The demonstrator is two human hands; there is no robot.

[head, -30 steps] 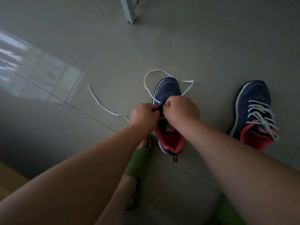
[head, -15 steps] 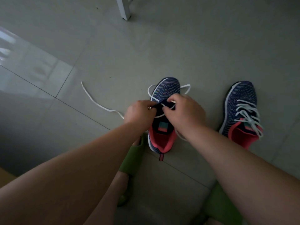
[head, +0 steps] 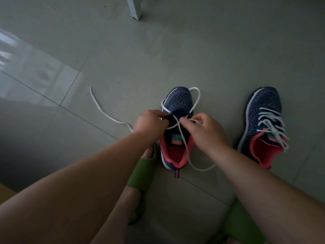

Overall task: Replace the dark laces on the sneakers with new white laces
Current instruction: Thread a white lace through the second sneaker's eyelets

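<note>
A navy knit sneaker [head: 178,100] with a pink lining stands on the floor, toe away from me. A white lace [head: 197,101] loops round its toe and crosses over the tongue. My left hand [head: 149,123] grips the sneaker's left eyelet edge, where the lace comes through. My right hand [head: 204,129] pinches the lace at the right eyelet side. One lace end trails left over the tiles, the other curves past the heel. A second matching sneaker [head: 263,118], fully laced in white, stands to the right.
The floor is grey tile [head: 211,50]. A white furniture leg [head: 135,7] stands at the top. My feet wear green slippers, the left slipper [head: 143,170] touching the sneaker's left side, the right slipper [head: 242,224] at the bottom.
The lace loop beyond the toe has shrunk as lace was pulled through. My right hand has moved back to the right, and a strand now lies across the tongue to the heel.
</note>
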